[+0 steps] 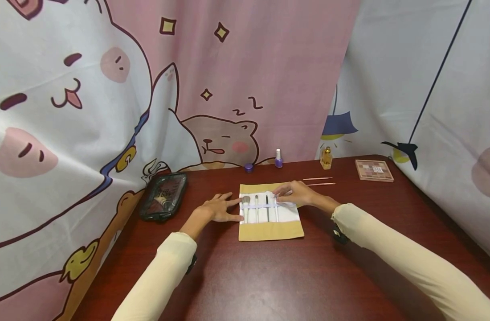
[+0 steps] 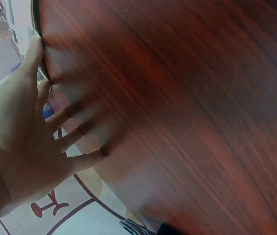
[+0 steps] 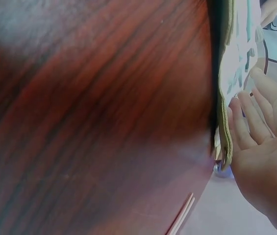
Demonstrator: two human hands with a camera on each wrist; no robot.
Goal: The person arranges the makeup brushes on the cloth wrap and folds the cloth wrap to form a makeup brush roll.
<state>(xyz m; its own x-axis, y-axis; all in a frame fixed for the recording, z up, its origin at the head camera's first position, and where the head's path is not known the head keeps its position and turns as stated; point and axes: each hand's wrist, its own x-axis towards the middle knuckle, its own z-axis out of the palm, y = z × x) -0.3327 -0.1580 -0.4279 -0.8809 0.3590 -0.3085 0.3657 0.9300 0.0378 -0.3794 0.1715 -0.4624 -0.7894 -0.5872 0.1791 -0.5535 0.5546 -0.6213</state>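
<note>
A yellow brush roll (image 1: 271,231) with a white lining lies unrolled on the table. Several makeup brushes stand side by side under its pale elastic band, among them a fluffy grey-headed brush (image 1: 246,200) at the left and a dark-handled brush (image 1: 267,209). My left hand (image 1: 218,208) has its fingers spread, with thumb and forefinger at the roll's left edge; the left wrist view shows the other fingertips on the wood. Over the roll's upper right, my right hand (image 1: 296,194) reaches to the top of the rightmost white brush (image 1: 276,213), thumb and fingers apart and loosely bent.
Behind the roll stand a small purple jar (image 1: 249,168), a purple nail polish bottle (image 1: 279,159) and a golden perfume bottle (image 1: 326,158). Two thin pink sticks (image 1: 320,184) lie behind the right hand. An eyeshadow palette (image 1: 374,170) sits far right, a black clear-topped pouch (image 1: 163,196) left.
</note>
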